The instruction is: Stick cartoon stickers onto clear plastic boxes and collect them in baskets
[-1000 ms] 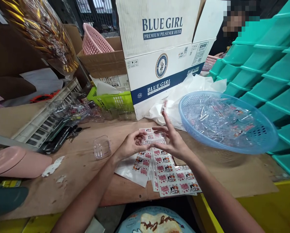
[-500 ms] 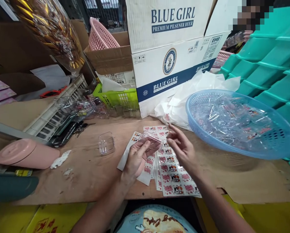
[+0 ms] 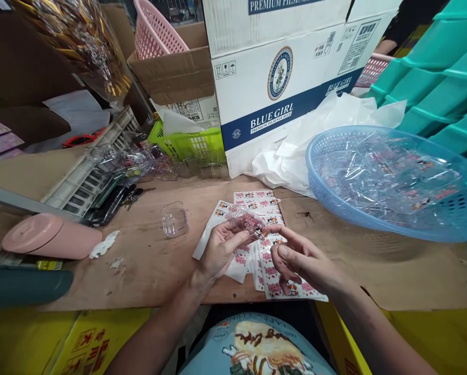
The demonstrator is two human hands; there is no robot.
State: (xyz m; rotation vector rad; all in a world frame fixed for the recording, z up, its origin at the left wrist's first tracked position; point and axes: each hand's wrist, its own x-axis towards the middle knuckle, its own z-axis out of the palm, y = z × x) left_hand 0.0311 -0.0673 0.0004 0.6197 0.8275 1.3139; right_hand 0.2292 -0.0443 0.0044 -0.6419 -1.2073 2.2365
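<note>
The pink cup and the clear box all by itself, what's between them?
The head view shows a white scrap by the pink cup, then brown table up to the clear box.

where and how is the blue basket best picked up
Probably by the basket's near rim, from the person's side: that edge seems to overhang the cardboard, leaving room to hook under. Paper lies beside its left end and teal bins crowd the far right side. It is broad and holds many clear packs, so two holds spread apart look safer.
</note>
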